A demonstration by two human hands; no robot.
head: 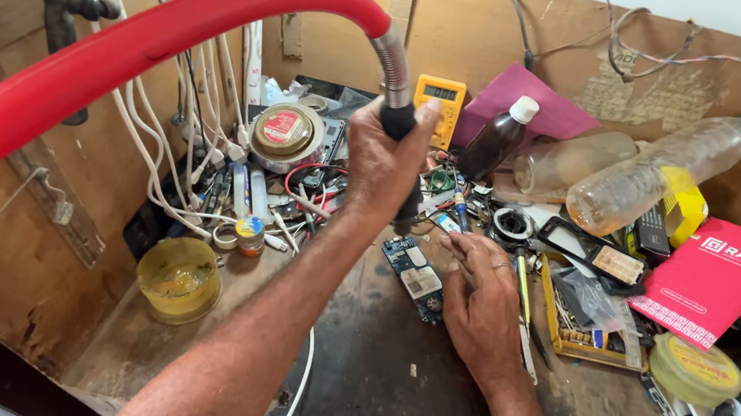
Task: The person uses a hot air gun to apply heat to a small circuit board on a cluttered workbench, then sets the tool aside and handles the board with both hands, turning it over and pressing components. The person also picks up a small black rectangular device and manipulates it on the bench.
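My left hand [383, 165] grips the black handle [398, 122] of a tool at the end of a thick red hose [113, 56], which arcs up and off to the left through a metal spring sleeve [393, 60]. The tool's tip points down at the bench, hidden behind my hand. My right hand [481, 299] lies flat on the dark bench, fingertips pressing beside a small blue circuit board [414, 277].
A yellow multimeter [440, 104], a dark bottle [496, 139], clear plastic bottles [661, 173], a red booklet [713, 279], a yellow tape roll [695, 372], a round tin [285, 134], a yellow cup [178, 278] and white cables [186, 104] crowd the wooden bench.
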